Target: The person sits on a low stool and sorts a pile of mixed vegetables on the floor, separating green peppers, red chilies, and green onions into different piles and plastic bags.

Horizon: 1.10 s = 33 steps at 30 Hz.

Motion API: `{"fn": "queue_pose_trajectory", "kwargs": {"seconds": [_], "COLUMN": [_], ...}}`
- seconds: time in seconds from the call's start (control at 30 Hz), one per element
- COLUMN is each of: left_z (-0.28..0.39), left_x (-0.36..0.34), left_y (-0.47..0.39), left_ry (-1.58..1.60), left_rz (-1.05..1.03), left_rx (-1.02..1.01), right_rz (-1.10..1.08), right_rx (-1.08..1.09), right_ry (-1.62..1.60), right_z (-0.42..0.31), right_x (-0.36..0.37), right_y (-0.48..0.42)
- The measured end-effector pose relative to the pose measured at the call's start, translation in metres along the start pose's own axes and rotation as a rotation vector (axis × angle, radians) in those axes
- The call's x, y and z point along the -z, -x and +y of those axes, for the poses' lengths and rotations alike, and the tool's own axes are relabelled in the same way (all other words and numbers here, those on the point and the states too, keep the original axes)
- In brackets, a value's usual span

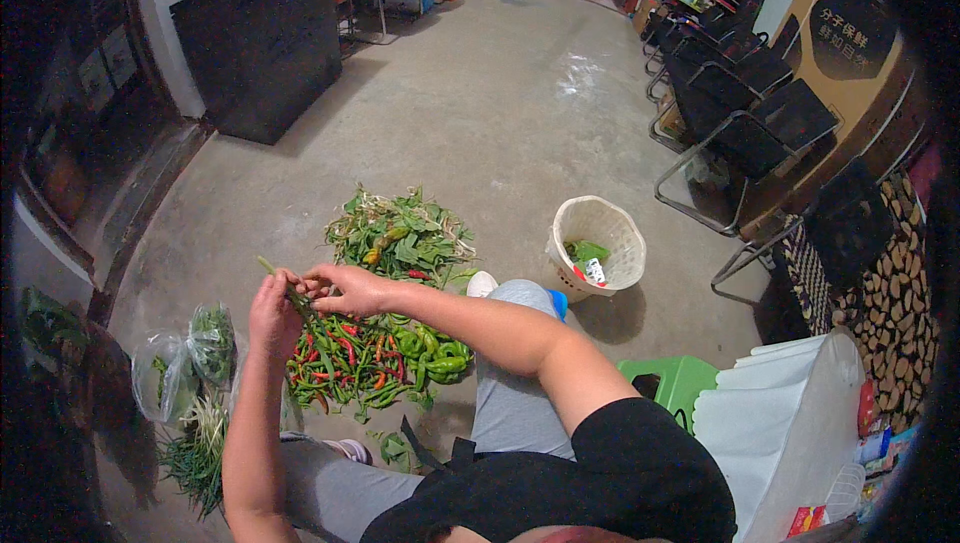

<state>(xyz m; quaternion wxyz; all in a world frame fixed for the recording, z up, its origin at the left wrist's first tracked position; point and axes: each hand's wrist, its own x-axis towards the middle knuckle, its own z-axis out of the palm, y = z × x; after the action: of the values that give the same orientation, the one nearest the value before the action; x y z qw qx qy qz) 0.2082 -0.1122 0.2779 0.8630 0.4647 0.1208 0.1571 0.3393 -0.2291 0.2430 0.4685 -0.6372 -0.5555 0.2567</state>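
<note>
My left hand grips a green stalk whose pale cut end sticks up past the fingers. Long leaves of it seem to hang below my hands. From the right, my right hand reaches across with its fingertips on the same stalk. Just below lies a heap of red and green chili peppers on the floor. Larger green peppers sit at its right side. Beyond my hands is a pile of leafy greens with pale stems, with a few yellowish pieces on top.
A pale plastic basket holding leaves and scraps stands right of my knee. On the left are bagged greens and a bunch of green onions. A green plastic stool is beside me. Black metal-framed chairs line the right wall.
</note>
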Motion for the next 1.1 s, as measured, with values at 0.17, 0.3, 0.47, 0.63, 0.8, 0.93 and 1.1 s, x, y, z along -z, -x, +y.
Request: {"fn": "queue_pose_trajectory", "kwargs": {"seconds": [0.17, 0.3, 0.47, 0.63, 0.8, 0.93, 1.1], "left_z": [-0.004, 0.001, 0.000, -0.009, -0.003, -0.003, -0.006], "left_x": [0.006, 0.008, -0.007, 0.004, -0.017, -0.010, 0.008], "left_y": [-0.003, -0.002, 0.001, -0.004, 0.003, 0.003, 0.002], "left_ry": [0.016, 0.034, 0.047, -0.008, -0.092, -0.233, -0.302], "left_rz": [-0.038, -0.046, -0.058, -0.116, 0.011, 0.137, 0.035], "left_rx": [0.024, 0.025, 0.079, 0.073, 0.102, 0.065, 0.088], "right_rz": [-0.162, -0.211, -0.066, -0.013, 0.018, 0.133, 0.082], "right_rx": [-0.081, -0.226, -0.012, -0.075, -0.142, -0.057, -0.218], "right_ry": [-0.233, -0.432, 0.135, 0.491, 0.664, 0.501, -0.464], "right_z": [-0.001, -0.027, -0.017, -0.028, -0.024, 0.004, -0.024], "right_x": [-0.007, 0.005, 0.010, 0.002, 0.011, 0.016, 0.014], "right_y": [0.001, 0.004, 0.006, 0.003, 0.002, 0.003, -0.001]}}
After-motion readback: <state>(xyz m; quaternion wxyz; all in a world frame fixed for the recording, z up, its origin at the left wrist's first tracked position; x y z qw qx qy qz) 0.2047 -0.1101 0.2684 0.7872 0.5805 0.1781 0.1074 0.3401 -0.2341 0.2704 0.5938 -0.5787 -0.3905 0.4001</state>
